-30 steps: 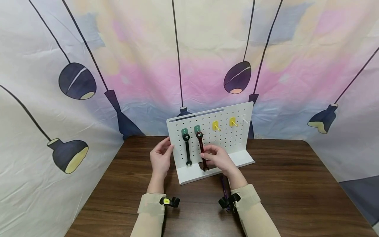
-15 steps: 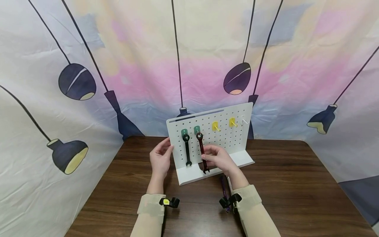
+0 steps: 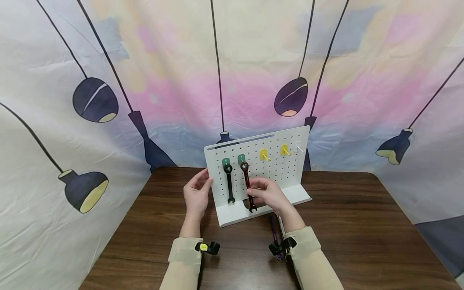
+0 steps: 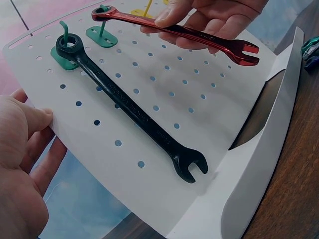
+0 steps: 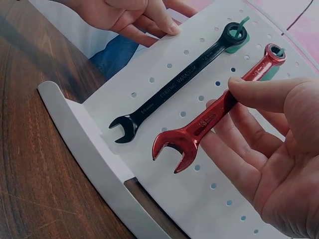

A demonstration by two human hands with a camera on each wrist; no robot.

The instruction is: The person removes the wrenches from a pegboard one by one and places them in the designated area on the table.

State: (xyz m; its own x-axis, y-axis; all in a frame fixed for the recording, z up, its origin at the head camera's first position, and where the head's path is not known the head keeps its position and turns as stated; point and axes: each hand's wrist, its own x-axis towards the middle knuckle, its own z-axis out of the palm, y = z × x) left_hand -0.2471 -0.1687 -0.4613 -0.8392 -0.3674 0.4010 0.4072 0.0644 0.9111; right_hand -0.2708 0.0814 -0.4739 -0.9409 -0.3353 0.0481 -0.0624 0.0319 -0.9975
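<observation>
Lying nearest on the brown table (image 3: 348, 225), a purple tool (image 3: 273, 229), perhaps a wrench, is running partly under the right wrist strap (image 3: 282, 245), which is hiding some of it. Beyond it, the right hand (image 3: 267, 194) is pinching the red wrench (image 5: 212, 117) partway along its shaft, the thumb lying across the front and the fingers supporting from behind. The left hand (image 3: 196, 195) is gripping the left edge of the white pegboard (image 3: 286, 171), thumb in front, fingers behind.

Any move seems to be turning on the red wrench's upper end: from the right fingers, its ring is lying upward and slightly left, around the tip of a green hook (image 3: 241, 158). The long axis is running nearly upright, leaning a little, with the shaft standing off the board and the open end pointing down. The right hand is the nearer one.

Just left, the black wrench (image 5: 172, 88) is hanging on a second green hook (image 3: 226, 162), bounding that side. Below, the base lip (image 3: 295, 194) is projecting forward. Rightward, the perforated face is leaving more room, two yellow hooks (image 3: 264, 154) and a clear hook (image 3: 299, 147) sitting higher up. Behind everything, a lamp-patterned cloth (image 3: 181, 80) is hanging.
</observation>
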